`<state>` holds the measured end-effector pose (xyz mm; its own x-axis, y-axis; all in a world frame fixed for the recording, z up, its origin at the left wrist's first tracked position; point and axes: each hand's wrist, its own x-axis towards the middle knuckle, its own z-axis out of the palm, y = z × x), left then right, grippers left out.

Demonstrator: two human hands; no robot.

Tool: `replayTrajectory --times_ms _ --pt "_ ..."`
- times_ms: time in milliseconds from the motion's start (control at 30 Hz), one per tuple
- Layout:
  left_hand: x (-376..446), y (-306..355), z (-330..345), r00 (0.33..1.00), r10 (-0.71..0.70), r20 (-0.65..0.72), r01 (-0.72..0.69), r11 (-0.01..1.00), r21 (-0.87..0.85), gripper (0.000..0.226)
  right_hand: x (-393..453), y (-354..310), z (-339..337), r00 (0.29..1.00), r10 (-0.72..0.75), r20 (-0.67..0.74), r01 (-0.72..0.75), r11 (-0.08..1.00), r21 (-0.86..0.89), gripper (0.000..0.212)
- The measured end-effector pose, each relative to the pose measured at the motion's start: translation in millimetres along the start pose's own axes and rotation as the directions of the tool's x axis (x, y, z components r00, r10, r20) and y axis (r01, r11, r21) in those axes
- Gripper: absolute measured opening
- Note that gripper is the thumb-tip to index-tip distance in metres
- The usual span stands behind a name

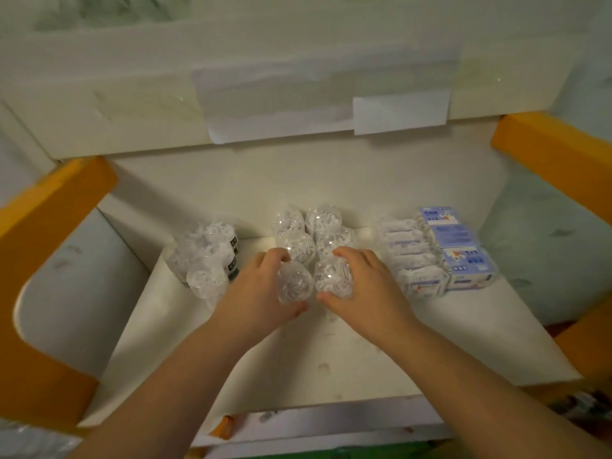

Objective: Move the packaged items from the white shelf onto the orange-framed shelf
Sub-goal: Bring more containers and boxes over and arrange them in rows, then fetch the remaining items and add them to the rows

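On the white board of the orange-framed shelf [543,140] stand two rows of clear plastic packs filled with white pieces. My left hand [261,293] grips the nearest pack of the left row [294,283], thumb in front and fingers behind. My right hand [367,286] grips the nearest pack of the right row [334,276] the same way. Both packs rest on the board, touching the packs behind them [311,236].
A similar clear pack bundle with black labels [208,260] stands left of the rows. A blue-and-white wrapped multipack [440,250] lies to the right. Orange frame bars [43,233] flank the board. The upper shelf's front with taped paper sheets [331,104] hangs overhead.
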<state>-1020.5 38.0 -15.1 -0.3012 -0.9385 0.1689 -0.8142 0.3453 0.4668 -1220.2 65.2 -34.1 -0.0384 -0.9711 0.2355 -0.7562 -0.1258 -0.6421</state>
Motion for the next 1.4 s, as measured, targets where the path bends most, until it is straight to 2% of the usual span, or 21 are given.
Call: replayTrajectory --times_ms 300,533,700,800,900,1100,1233,1400 --pt "-5.1 3.2 4.5 0.998 -0.055 -0.041 0.056 0.998 0.028 0.083 -1.1 4.3 -6.3 0.999 0.015 0.045 -0.016 0.999 0.03 0.081" --pt "-9.4 0.2 -5.5 0.998 -0.067 0.009 0.066 0.998 0.018 0.104 -6.4 0.9 -19.9 0.997 -0.045 0.057 0.043 0.998 0.041 0.081" --pt "-21.8 4.7 -31.9 0.998 -0.017 -0.066 0.026 0.991 0.133 0.107 -4.7 -12.9 -43.4 0.991 -0.131 0.01 0.131 0.991 -0.005 0.072" --pt "-36.4 11.4 -53.6 0.989 0.028 -0.143 -0.001 0.982 0.188 0.1 -2.1 -26.5 -52.2 0.984 -0.176 -0.031 0.176 0.984 0.002 0.068" --pt "-58.4 14.6 -77.0 0.977 0.008 -0.215 0.035 0.98 0.195 0.091 1.0 -44.8 -51.0 0.974 -0.217 -0.06 0.221 0.973 0.061 0.064" --pt "-104.3 1.3 -126.0 0.912 -0.094 -0.398 0.196 0.955 0.223 0.072 2.4 -92.7 -27.9 0.951 -0.303 -0.054 0.308 0.932 0.193 0.062" --pt "-125.9 -22.8 -166.6 0.827 -0.148 -0.543 0.294 0.936 0.193 0.066 4.6 -134.0 -8.9 0.93 -0.365 -0.041 0.365 0.903 0.227 0.062" --pt "-157.1 -65.4 -206.2 0.742 -0.212 -0.636 0.374 0.918 0.131 0.06 0.7 -184.8 18.1 0.905 -0.424 -0.025 0.417 0.875 0.247 0.059"
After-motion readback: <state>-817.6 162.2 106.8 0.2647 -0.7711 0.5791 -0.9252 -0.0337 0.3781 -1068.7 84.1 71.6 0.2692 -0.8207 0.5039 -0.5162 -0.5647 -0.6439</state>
